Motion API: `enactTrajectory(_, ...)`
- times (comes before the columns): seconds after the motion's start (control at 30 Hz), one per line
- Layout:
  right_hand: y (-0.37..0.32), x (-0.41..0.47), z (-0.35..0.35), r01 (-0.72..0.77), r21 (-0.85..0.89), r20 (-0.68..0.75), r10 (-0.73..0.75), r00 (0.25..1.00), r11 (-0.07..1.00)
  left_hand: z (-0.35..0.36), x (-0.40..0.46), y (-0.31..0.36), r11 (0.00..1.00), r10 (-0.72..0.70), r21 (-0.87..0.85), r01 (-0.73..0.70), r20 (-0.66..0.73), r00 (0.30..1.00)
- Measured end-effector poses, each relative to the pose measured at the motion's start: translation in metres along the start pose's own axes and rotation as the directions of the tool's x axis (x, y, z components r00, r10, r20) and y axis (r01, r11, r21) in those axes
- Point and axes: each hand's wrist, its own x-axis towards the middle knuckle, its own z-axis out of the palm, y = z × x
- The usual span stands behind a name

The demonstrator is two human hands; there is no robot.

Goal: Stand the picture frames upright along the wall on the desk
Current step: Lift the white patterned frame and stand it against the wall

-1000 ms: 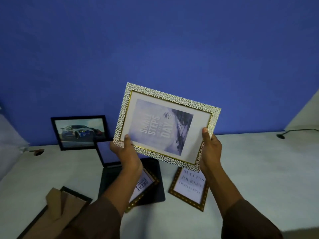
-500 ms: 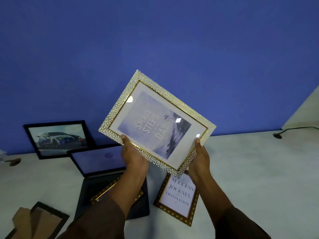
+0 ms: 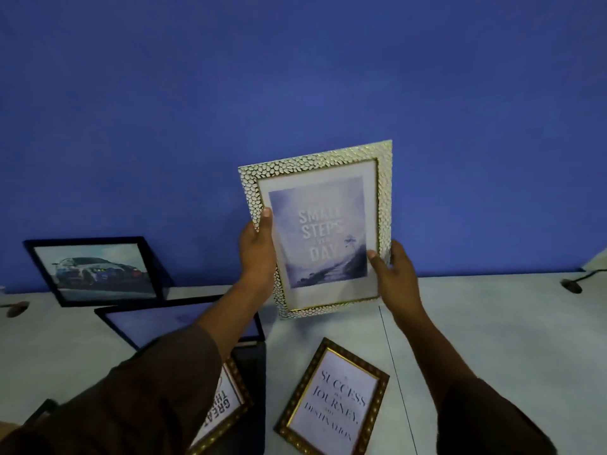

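A deep blue wall [image 3: 295,93] rises behind a pale white desk [image 3: 492,339]. Above the desk, near the wall, a white-and-gold pebble-textured picture frame [image 3: 384,205] is held upright in portrait, clasped at its sides by the left hand [image 3: 258,251] and right hand [image 3: 394,274]. A black-framed car photo [image 3: 95,270] leans on the wall. A gold-beaded quote frame [image 3: 331,402] lies flat.

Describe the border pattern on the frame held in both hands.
White pebble-like mosaic with gold gaps and a gold inner edge on the held frame, clearest in the head view.
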Motion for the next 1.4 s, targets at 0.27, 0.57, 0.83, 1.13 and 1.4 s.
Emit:
enactTrajectory(0.27, 0.08, 0.076, 0.005, -0.004, -0.3, 0.19, 0.064, 0.98, 0.954, 0.032, 0.048, -0.06, 0.972, 0.019, 0.232, -0.033, 0.061, 0.998)
enactTrajectory(0.57, 0.127, 0.129, 0.018, -0.033, -0.319, 0.243, 0.115, 0.963, 0.947, 0.05, 0.092, -0.106, 0.912, -0.142, 0.4, 0.092, 0.098, 0.985)
enactTrajectory(0.83, 0.158, 0.134, 0.025, -0.051, -0.31, 0.289, 0.146, 0.946, 0.949, 0.041, 0.104, -0.147, 0.872, -0.201, 0.469, 0.142, 0.077, 0.977)
enactTrajectory(1.13, 0.157, 0.131, 0.025, -0.09, -0.305, 0.293, 0.183, 0.938, 0.948, 0.055, 0.098, -0.135, 0.831, -0.285, 0.503, 0.236, 0.022, 0.958)
enactTrajectory(1.4, 0.151, 0.114, 0.015, -0.202, -0.259, 0.231, 0.264, 0.936, 0.945, 0.041, 0.071, -0.141, 0.827, -0.262, 0.501, 0.255, -0.058, 0.963)
